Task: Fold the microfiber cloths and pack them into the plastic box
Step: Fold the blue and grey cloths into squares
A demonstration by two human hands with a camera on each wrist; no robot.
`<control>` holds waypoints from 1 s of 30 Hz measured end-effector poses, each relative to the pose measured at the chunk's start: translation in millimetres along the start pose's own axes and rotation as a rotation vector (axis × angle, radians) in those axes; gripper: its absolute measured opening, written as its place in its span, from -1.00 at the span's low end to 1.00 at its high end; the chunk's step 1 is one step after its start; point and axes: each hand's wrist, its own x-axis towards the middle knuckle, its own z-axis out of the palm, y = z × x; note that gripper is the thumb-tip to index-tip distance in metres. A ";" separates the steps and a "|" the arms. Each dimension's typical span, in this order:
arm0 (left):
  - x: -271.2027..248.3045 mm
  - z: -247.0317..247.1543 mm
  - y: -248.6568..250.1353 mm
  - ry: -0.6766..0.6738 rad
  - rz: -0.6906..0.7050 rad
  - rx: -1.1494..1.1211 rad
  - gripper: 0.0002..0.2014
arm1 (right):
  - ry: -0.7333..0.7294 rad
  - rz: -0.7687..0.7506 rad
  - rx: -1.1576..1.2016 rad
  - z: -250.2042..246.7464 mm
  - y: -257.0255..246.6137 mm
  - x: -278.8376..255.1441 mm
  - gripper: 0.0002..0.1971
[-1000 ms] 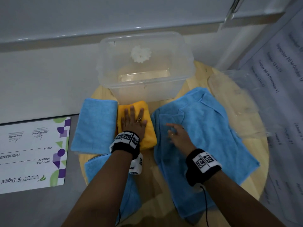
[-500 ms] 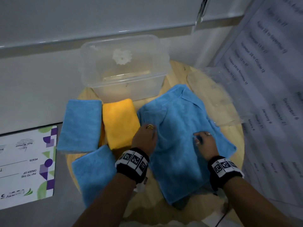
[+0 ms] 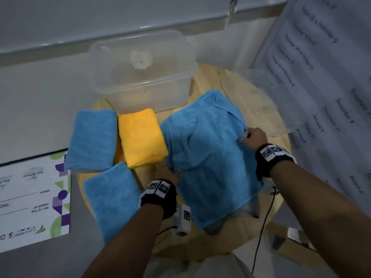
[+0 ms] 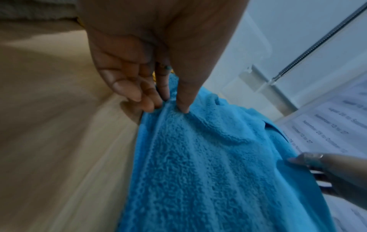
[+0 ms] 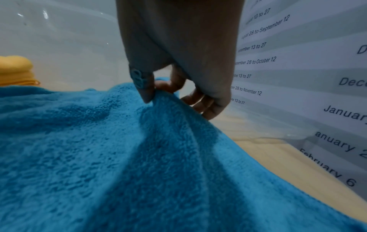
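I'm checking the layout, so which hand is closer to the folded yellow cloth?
Left. The left hand pinches the big blue cloth just below the yellow cloth; the right hand grips the blue cloth's far right edge.

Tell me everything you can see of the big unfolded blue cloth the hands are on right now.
The unfolded blue cloth is fluffy microfiber with a stitched hem, spread rumpled over the right half of the round wooden table, its far corner flopped over. The left hand pinches its left edge and the right hand pinches its right edge, each raising a small ridge. Its left edge lies close beside the folded yellow cloth; its near corner reaches toward the table's edge.
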 end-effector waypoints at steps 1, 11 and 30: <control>1.8 1.2 0.0 -0.003 0.013 -0.013 -0.57 | -0.001 -0.027 0.042 -0.5 1.1 -1.0 -0.77; -4.0 8.2 5.9 0.087 0.191 -0.073 -0.83 | 0.070 0.059 0.352 0.6 5.5 -1.1 -0.75; -7.4 -4.7 10.3 0.009 0.096 0.208 -0.55 | 0.249 -0.035 0.223 -47.3 -6.0 -4.5 -0.58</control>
